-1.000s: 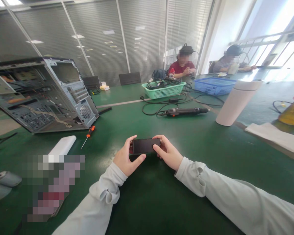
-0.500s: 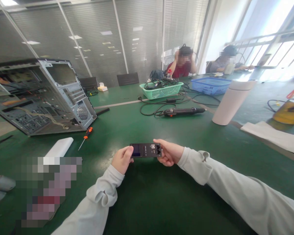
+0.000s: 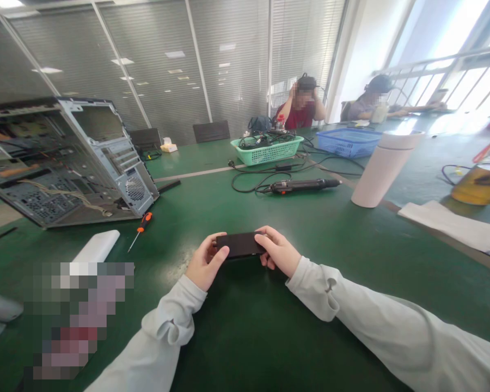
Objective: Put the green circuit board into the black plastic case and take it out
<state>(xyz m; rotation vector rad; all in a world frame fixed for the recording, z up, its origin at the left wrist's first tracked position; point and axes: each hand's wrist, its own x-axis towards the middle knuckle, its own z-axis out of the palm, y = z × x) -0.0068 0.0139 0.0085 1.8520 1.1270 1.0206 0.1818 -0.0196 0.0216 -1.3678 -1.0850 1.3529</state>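
A small, flat black electronic device [image 3: 240, 245] is held level above the green table, its plain dark face toward me. My left hand [image 3: 206, 262] grips its left end, thumb on the near edge and fingers behind. At the other end, my right hand [image 3: 279, 249] has its thumb across the top face and fingers curled around behind and below. The underside is hidden. Left of my hands, an orange-and-black screwdriver [image 3: 144, 222] lies on the table, with a white slab-shaped object [image 3: 98, 246] nearer to me.
An open computer case [image 3: 106, 212] stands at the left. Ahead lie a corded electric screwdriver [image 3: 304, 186], a green basket [image 3: 269, 156] of cables and a blue basket [image 3: 343, 146]. A pale tumbler [image 3: 378, 179] and white paper [image 3: 449, 226] are at right. Two people sit beyond.
The device has been turned over: its face with a screen and ports showed before, and a plain black face shows now. Both hands have shifted their grip, my right thumb now on top.
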